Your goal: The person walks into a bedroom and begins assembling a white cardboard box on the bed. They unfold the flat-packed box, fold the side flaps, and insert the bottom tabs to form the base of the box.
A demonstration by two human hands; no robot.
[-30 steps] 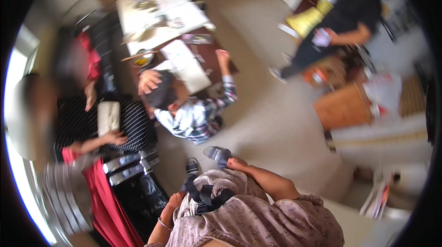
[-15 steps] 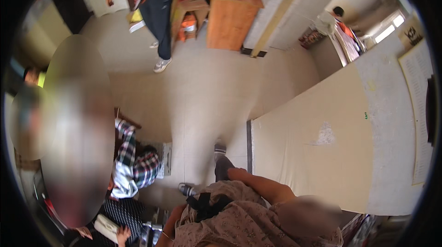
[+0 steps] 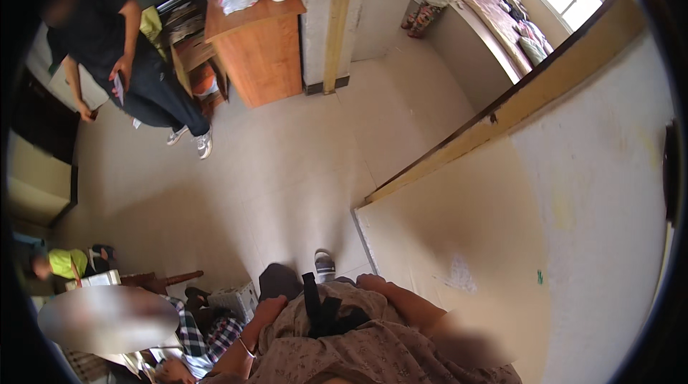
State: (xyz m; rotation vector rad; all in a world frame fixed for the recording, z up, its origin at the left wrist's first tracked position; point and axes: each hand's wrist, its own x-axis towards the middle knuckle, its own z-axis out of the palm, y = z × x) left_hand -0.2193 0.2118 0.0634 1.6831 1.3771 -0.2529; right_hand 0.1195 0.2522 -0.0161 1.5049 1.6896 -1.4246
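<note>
My left hand point(image 3: 271, 308) lies against the left side of my brown floral garment point(image 3: 294, 359), below a thin bracelet on the wrist. At the garment's right front edge is my right hand point(image 3: 370, 283). The fingers of both hands are too small and too hidden by the cloth to tell whether they grip it. Between the hands sits a black fabric bow point(image 3: 331, 314). One foot in a striped slipper point(image 3: 325, 264) steps on the tiled floor, and my other knee is bent forward.
A beige wall end point(image 3: 365, 233) stands close on my right, with a doorway beyond it. Ahead are a wooden cabinet point(image 3: 261, 54) and a standing person in black point(image 3: 136, 61). Seated people and a wooden stool point(image 3: 168, 280) are at the lower left. Another person stands beside a bed point(image 3: 494, 26).
My view has turned right and moved forward, so the doorway, bed and window show more. The cabinet and standing person have shifted left. My left hand has come into fuller view.
</note>
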